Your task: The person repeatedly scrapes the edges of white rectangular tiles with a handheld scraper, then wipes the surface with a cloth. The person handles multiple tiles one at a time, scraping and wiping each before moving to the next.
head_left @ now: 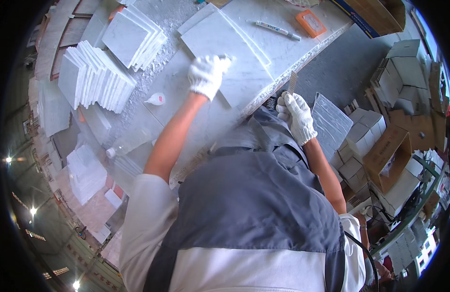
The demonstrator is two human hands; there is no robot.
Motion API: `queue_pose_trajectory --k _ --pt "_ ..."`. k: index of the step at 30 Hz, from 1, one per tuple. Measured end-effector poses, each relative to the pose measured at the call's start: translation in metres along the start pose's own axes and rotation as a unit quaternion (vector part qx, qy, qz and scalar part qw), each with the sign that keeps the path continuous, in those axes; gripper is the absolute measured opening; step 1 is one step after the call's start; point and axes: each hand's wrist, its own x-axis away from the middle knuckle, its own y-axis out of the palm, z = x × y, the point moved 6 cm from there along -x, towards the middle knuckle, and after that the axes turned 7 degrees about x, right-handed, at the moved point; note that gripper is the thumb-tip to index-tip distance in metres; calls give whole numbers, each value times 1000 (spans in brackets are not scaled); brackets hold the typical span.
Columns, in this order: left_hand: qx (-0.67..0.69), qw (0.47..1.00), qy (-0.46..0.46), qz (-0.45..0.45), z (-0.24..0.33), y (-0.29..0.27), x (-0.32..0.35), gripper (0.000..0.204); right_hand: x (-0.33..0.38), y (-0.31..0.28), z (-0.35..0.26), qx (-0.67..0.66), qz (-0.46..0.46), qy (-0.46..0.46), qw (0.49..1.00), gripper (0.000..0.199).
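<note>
My left hand [205, 78], in a white knitted glove, is over a square grey-white marble tile [239, 68] on the worktable. Its fingers are closed; whatever is at their tips is too blurred to make out. My right hand [298, 119], gloved alike, is beyond the table's front edge, by my apron. It grips a thin, flat, grey-brown strip [293, 82], which points up and away from me; its lower end is hidden in the fingers. More marble tile lies partly under the square one.
A paint marker [277, 30] and an orange box [310, 23] lie at the far right of the table. Stacked tiles [96, 78], a small white bottle [155, 99] and a clear bottle [130, 142] are at left. Cardboard boxes [388, 158] stand at right.
</note>
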Motion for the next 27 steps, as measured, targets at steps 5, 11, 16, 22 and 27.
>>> queue_pose_trajectory --k 5,11,16,22,27 --pt "6 994 105 -30 5 6 -8 26 3 0 -2 -5 -5 -5 1000 28" --pt "-58 992 110 9 15 -8 -13 23 9 -1 -2 -16 -22 -6 1000 29" --pt "-73 986 145 -33 54 13 3 22 8 -1 -2 -4 -29 -3 1000 30" --pt "3 990 137 35 81 4 12 17 12 1 2 -19 -10 -5 1000 30" --pt "207 971 117 19 111 16 67 25 16 -5 5 -46 -3 1 999 29"
